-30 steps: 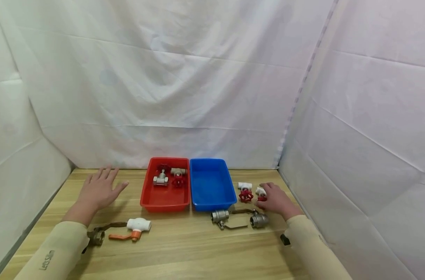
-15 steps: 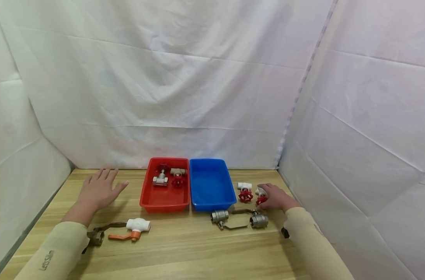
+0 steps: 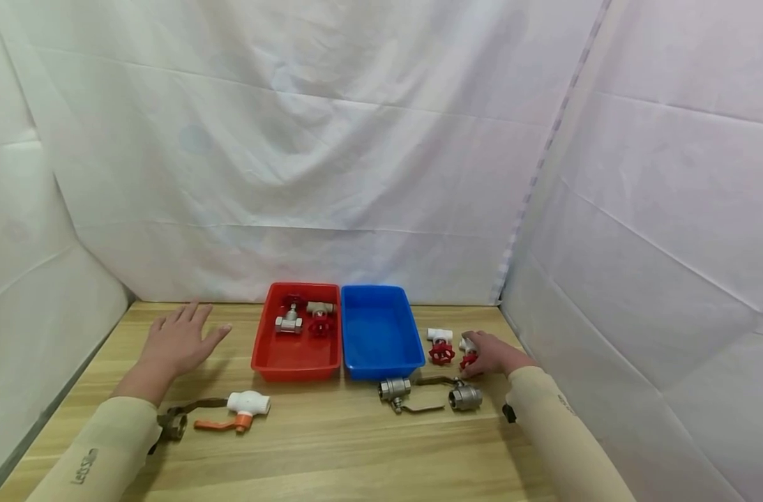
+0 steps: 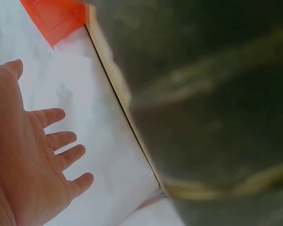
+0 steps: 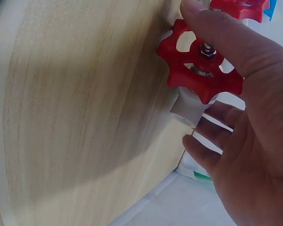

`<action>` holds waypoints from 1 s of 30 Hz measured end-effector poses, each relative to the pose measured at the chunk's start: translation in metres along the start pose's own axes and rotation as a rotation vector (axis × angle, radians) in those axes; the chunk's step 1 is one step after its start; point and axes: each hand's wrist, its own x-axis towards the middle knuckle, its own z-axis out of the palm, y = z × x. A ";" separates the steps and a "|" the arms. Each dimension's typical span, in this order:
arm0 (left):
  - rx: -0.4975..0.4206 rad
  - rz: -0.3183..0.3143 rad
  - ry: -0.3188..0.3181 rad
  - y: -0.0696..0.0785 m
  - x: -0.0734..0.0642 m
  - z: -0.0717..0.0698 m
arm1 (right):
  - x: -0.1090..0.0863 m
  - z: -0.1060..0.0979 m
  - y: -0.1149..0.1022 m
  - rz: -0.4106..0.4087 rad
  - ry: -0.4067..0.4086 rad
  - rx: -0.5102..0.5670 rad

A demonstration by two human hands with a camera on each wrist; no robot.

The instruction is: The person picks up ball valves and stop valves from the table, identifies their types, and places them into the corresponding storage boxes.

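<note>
At the table's right side, my right hand (image 3: 491, 354) grips a white valve with a red handwheel (image 5: 200, 61). In the right wrist view its thumb lies across the handwheel and the fingers reach behind the white body; the far fingertips are partly hidden. Just left of it lies a second white valve with a red handwheel (image 3: 441, 346). My left hand (image 3: 177, 341) holds nothing, fingers spread above the table's left side. Near its forearm are a brass lever valve (image 3: 174, 424) and a white ball valve with an orange lever (image 3: 248, 403).
A red bin (image 3: 296, 364) holds two valves with red handwheels. Against its right side stands a blue bin (image 3: 381, 364). Two metal lever valves (image 3: 395, 389) lie in front of the right hand. White cloth (image 3: 306, 174) encloses the table (image 3: 331, 446) at back and sides.
My right hand has drawn slightly back and its thumb has come round the valve's handwheel, showing more of the red wheel. The left hand stays in place.
</note>
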 end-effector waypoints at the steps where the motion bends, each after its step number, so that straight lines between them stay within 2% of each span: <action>1: 0.002 -0.002 -0.001 0.000 0.000 0.000 | 0.001 0.000 0.000 0.001 -0.001 0.003; 12: 0.019 -0.012 -0.015 0.002 -0.001 -0.002 | 0.006 0.012 0.008 -0.051 0.078 0.026; 30: -0.013 -0.020 -0.020 -0.001 -0.003 -0.001 | 0.011 0.021 0.016 -0.067 0.122 0.022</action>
